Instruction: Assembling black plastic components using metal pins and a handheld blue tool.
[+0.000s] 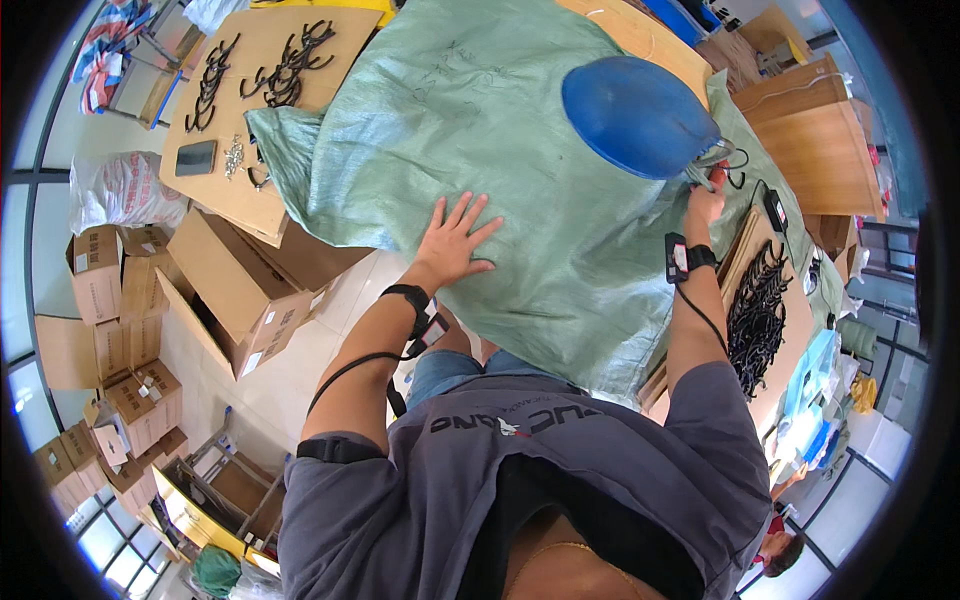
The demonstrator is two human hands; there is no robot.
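Note:
A large green woven sheet (540, 230), like sack cloth, covers the work table and hangs over its near edge. My left hand (457, 240) lies flat on it with fingers spread, holding nothing. At the right, my right hand (706, 203) is closed beside a smooth blue rounded plastic object (640, 115). A small red part (719, 176) shows at its fingers; what it grips is mostly hidden. A thin black hook-shaped piece (739, 168) sticks out just beyond that hand. Both wrists wear black straps with small devices and cables.
Curved black hooks (290, 65) lie on cardboard at the far left, near a dark phone (196, 158) and small metal parts (234, 156). More black hooks (758, 320) are heaped at the right. Cardboard boxes (235, 290) stand on the left floor. Another person (778, 550) is at the lower right.

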